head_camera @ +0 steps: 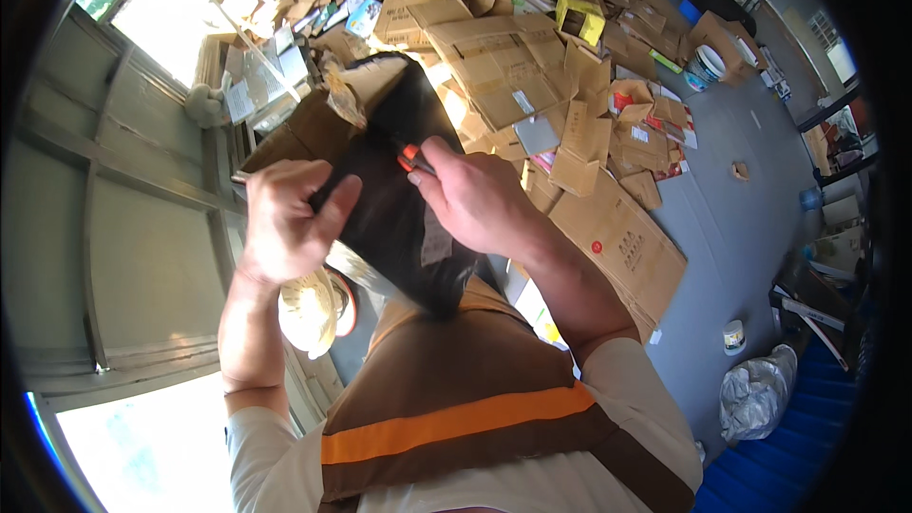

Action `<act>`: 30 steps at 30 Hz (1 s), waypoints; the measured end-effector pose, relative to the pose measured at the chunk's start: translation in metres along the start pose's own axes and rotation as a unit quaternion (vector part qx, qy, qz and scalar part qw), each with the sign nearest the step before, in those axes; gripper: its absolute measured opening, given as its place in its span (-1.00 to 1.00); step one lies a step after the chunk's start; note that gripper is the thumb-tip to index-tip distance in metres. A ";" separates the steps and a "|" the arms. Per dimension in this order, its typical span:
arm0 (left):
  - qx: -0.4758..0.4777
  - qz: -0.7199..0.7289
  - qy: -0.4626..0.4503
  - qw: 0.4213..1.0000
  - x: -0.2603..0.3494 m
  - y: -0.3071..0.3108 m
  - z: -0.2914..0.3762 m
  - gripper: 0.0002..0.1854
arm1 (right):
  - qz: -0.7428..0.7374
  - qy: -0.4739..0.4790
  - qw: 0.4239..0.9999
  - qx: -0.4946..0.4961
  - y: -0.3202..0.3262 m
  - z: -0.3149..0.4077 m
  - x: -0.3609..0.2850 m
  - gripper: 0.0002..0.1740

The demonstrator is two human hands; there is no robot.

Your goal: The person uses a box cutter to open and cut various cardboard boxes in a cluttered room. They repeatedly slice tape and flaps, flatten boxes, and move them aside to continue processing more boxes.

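Observation:
In front of my body is a cardboard box (288,130) partly covered in black plastic wrapping (385,228), with a pale label (436,236) on its near side. My left hand (288,217) grips the wrapping at the box's left edge, fingers curled and thumb toward the middle. A tool with an orange and black handle (412,157), likely a utility knife, is held in my right hand (474,192) and points at the plastic. Its blade cannot be made out against the black. Crumpled clear tape or film (345,96) hangs over the box's far opening.
A large heap of flattened cardboard (491,64) spreads ahead and to the right on the grey floor (719,228). A framed wall panel (153,249) stands close on my left. Beneath the box is a pale basket (308,310). A silver bag (757,395) and a white tub (734,337) lie at right.

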State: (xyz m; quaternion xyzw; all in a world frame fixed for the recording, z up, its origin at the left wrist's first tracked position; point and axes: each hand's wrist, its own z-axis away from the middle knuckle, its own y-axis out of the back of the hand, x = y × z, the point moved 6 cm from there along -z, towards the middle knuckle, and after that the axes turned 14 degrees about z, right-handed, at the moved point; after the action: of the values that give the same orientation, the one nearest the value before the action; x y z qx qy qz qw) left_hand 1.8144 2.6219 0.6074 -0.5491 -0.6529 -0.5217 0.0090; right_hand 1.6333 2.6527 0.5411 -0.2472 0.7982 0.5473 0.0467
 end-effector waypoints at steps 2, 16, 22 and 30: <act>0.018 0.065 0.007 0.998 -0.018 0.005 0.006 -0.54 | 0.010 0.020 1.000 -0.007 -0.018 0.019 0.000 -0.73; 0.127 0.217 0.136 0.958 -0.099 0.040 0.045 -0.64 | 0.044 -0.207 0.950 -0.231 -0.110 0.176 0.105 -0.64; 0.058 0.217 0.116 0.967 -0.090 0.025 0.026 -0.62 | -0.073 -0.075 0.994 0.034 -0.039 0.037 0.036 -0.76; 0.028 0.211 0.065 0.975 -0.074 0.019 0.017 -0.56 | 0.053 -0.031 0.991 -0.122 -0.079 0.023 0.008 -0.80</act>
State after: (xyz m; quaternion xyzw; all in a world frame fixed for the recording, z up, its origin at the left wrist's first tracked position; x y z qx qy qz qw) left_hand 1.8675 2.5785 0.5691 -0.6387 -0.5349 -0.5243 0.1761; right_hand 1.6574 2.6485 0.4623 -0.1916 0.7353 0.6500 0.0118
